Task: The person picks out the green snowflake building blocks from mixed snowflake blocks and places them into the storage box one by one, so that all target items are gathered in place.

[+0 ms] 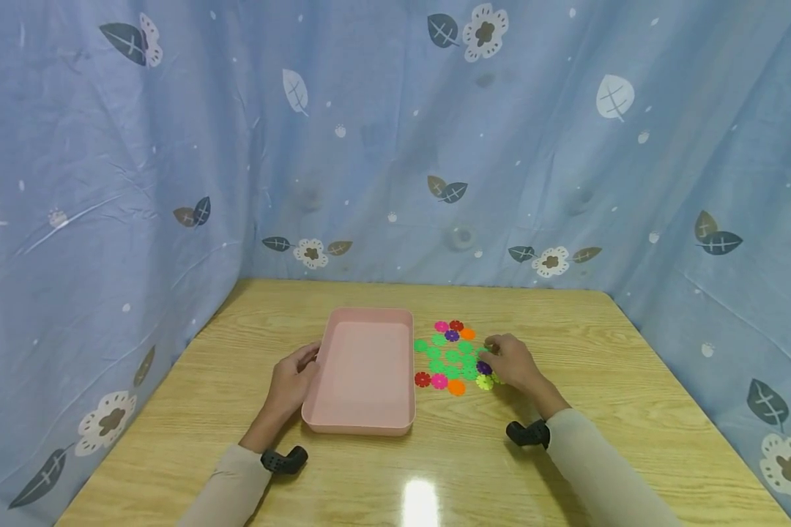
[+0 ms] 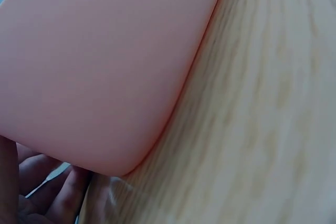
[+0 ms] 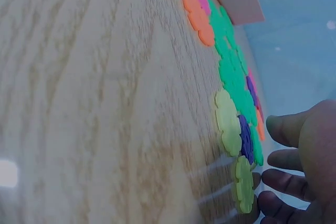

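Note:
A pink plastic tray point(image 1: 359, 430) lies on the table, its outer wall point(image 2: 105, 77) filling much of the left wrist view. My left hand point(image 1: 291, 379) rests against the tray's left side, fingers loosely bent. Flower-shaped plastic discs lie flat to the right of the tray, with a green group point(image 1: 452, 356) in the middle. Over their right end is my right hand point(image 1: 515, 361), thumb and fingers apart, nothing visible between them. Below its fingertips lie a purple disc point(image 3: 245, 139) and two yellow-green discs, one of them point(image 3: 244, 184) beside the fingers. Some green discs are partly hidden by that hand.
Pink, red, purple and orange discs point(image 1: 467, 334) lie behind the green group. Red, pink and orange discs point(image 1: 457, 388) lie in front of it. A blue patterned curtain point(image 1: 382, 146) surrounds the wooden table point(image 1: 633, 410). Each wrist wears a black band point(image 1: 529, 433).

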`<state>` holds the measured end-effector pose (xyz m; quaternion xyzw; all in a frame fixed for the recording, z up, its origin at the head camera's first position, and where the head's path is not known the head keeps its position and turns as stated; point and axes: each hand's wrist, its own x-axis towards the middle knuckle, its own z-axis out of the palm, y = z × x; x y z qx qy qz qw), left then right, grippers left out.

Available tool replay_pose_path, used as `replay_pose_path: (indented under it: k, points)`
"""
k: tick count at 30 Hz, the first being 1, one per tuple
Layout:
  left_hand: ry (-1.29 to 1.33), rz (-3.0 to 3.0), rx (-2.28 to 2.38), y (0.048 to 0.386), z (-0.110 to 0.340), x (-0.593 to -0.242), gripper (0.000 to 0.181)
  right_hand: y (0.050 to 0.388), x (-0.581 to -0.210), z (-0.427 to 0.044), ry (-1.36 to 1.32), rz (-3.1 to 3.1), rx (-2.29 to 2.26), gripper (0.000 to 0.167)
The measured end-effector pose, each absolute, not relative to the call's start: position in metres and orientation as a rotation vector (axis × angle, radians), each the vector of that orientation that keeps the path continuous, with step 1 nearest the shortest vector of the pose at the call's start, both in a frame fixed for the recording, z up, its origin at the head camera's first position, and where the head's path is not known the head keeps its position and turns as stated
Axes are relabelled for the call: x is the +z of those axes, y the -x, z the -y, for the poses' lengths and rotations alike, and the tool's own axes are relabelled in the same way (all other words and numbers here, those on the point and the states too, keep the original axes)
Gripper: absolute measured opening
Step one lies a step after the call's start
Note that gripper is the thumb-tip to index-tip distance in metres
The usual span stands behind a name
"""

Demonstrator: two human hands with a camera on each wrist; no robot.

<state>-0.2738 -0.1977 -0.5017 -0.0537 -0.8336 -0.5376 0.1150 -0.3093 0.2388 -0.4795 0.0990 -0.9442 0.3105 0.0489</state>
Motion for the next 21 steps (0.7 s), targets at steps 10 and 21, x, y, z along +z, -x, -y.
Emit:
replay_pose_path:
  k: [10,21]
  points:
    - [0.147,2.429,-1.615,0.2726,0.1972,-0.5014,0.043,0.3136,-0.4809,-0.2397,-0.308,2.900,0.874,0.034]
    - [0.125,2.420,-1.620,0.2748,0.1966,-0.5023,0.042,0.3136,-0.4777,-0.2369,-0.264,2.941,0.854,0.034]
